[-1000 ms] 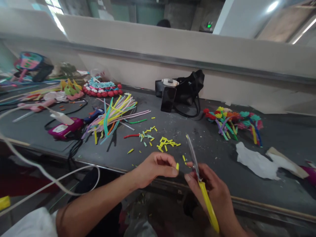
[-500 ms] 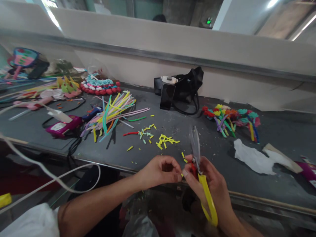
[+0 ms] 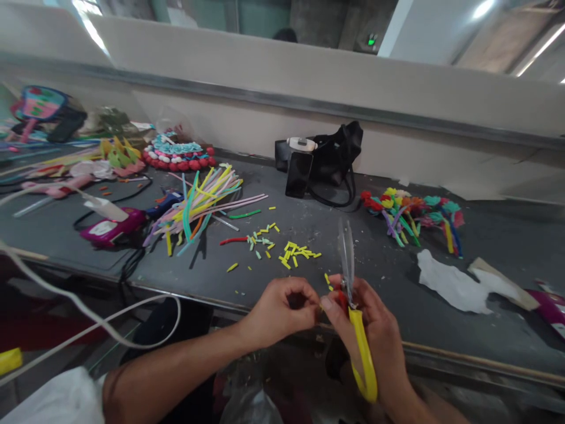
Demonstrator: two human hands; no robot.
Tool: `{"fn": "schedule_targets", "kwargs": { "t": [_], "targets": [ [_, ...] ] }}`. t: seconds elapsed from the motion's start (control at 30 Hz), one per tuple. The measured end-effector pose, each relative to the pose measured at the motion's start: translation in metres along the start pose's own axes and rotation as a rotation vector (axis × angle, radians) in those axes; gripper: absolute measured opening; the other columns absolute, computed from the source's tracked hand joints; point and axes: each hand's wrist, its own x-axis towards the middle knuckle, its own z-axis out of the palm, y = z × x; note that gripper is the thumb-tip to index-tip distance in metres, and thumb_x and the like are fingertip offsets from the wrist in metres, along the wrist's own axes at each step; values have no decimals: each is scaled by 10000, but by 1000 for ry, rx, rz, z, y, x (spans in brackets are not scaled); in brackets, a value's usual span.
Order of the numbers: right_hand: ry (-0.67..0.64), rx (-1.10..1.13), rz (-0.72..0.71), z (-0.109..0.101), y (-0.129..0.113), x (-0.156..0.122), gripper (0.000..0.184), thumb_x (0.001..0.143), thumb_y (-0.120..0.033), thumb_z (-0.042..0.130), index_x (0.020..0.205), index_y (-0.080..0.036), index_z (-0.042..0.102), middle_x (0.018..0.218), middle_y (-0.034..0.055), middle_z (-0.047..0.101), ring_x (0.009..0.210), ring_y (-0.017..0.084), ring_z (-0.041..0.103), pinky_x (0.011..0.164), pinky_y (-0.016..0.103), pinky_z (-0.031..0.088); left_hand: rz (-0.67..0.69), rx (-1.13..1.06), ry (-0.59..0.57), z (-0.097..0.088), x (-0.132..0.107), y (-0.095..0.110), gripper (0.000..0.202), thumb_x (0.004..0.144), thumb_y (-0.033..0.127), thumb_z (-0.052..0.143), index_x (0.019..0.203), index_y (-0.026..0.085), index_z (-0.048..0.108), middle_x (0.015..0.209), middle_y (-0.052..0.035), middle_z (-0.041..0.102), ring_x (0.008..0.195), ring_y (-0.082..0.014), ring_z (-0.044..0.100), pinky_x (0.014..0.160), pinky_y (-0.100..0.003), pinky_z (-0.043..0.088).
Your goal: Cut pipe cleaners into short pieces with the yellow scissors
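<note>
My right hand (image 3: 375,330) is closed around yellow-handled scissors (image 3: 353,294), whose steel blades point up and away over the table edge. My left hand (image 3: 282,309) is pinched shut right beside it, thumb and fingers touching the right thumb. What the pinch holds is hidden now. Just beyond the hands, short yellow cut pieces (image 3: 298,254) lie scattered on the dark grey table (image 3: 353,235). A fan of long coloured foam sticks (image 3: 203,200) lies further left.
A black bag with a phone (image 3: 322,162) stands at the back. Coloured craft flowers (image 3: 410,215) and white paper (image 3: 454,285) lie right. A magenta glue gun (image 3: 110,227), its cables and more craft pieces fill the left. A white cord (image 3: 88,318) loops below the edge.
The yellow piece seen in my left fingertips a second ago is no longer visible. My hands have come together, and the scissors have tipped more upright with the blades nearly together.
</note>
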Motion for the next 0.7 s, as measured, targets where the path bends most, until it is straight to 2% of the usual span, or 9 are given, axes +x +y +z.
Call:
{"fn": "schedule_targets", "kwargs": {
  "t": [0.1, 0.27, 0.4, 0.7],
  "targets": [
    [-8, -122, -78, -2, 4, -4, 214, 865, -354, 581, 1035, -225, 597, 742, -27, 656, 603, 108, 636, 569, 184, 514, -77, -280, 66, -5, 4, 2, 90, 680, 192, 690, 695, 131, 625, 594, 33, 535, 535, -63, 425, 543, -206, 346],
    [-49, -324, -236, 0, 27, -15, 258, 855, -368, 599, 1061, -214, 597, 816, 8, 666, 676, 135, 645, 620, 224, 511, -7, -544, 147, -14, 10, 9, 94, 666, 181, 714, 664, 141, 629, 514, 44, 498, 502, -66, 411, 547, -224, 329],
    [-63, -363, -308, 1, 37, -21, 240, 873, -349, 583, 1079, -224, 580, 876, 23, 679, 761, 151, 663, 688, 246, 517, -25, -562, 179, -14, 10, 9, 108, 651, 190, 738, 687, 135, 652, 576, 18, 553, 533, -75, 454, 555, -224, 332],
    [-87, -400, -333, 0, 39, -22, 223, 880, -344, 572, 1070, -228, 583, 832, 16, 678, 711, 160, 659, 642, 261, 512, -12, -559, 199, -14, 10, 5, 133, 656, 217, 762, 692, 142, 658, 589, 19, 563, 551, -72, 467, 574, -220, 354]
  ]
}}
